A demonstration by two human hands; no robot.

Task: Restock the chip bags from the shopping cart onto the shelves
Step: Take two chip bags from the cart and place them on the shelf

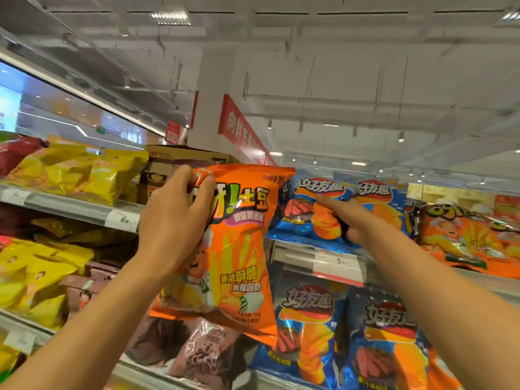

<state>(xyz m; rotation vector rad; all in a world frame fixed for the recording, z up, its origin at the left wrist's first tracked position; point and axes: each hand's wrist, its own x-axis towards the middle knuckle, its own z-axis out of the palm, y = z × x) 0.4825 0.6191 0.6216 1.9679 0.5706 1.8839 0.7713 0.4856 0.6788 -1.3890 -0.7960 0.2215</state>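
My left hand grips an orange chip bag by its upper left corner and holds it upright in front of the shelves. My right hand reaches to the top shelf, its forefinger stretched out and pressing on a blue chip bag. A second blue bag stands beside that one. More orange bags of the same kind lie to the right on that shelf. The shopping cart is out of view.
Yellow bags fill the upper left shelf, with a cardboard box behind my left hand. Blue bags and brown bags sit on the shelf below. A red sign hangs above the aisle.
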